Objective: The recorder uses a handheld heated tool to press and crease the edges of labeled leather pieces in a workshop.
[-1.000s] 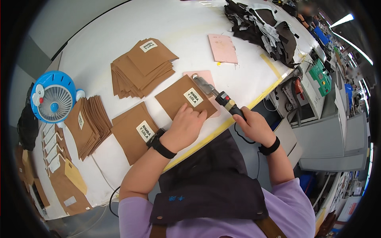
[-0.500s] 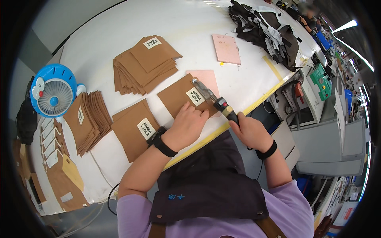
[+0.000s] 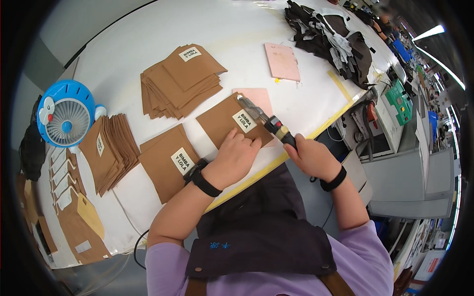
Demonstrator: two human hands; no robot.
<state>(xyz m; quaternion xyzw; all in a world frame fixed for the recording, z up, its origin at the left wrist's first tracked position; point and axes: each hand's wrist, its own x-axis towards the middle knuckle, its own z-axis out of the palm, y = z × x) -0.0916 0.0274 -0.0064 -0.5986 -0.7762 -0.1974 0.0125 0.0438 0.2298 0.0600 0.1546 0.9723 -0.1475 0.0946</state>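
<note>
On the white table, a brown fabric pouch piece (image 3: pixel 217 121) with a pale printed label lies partly over a pink sheet (image 3: pixel 259 98). My left hand (image 3: pixel 234 159) rests on its near edge, fingers spread a little and pressing down, gripping nothing. My right hand (image 3: pixel 312 157) is closed around the black handle of a handheld tool (image 3: pixel 272 124) with a red button, a brass-coloured ring and a silvery tip. That tip is over the pouch piece, beside the label; whether it touches cannot be made out. Left of my left hand lie more labelled brown pieces (image 3: pixel 160 160).
Stacks of brown pieces stand behind (image 3: pixel 182 89) and at the left (image 3: pixel 111 153), near a blue fan (image 3: pixel 66 118). Farther off are a pink pad (image 3: pixel 282 61) and a heap of dark fabric (image 3: pixel 340 49). Yellow tape (image 3: pixel 316 132) edges the table; machinery (image 3: pixel 390 118) stands right.
The tool's tip has shifted slightly left and away over the pouch piece. My right hand has moved a little with it; my left hand stays almost in place.
</note>
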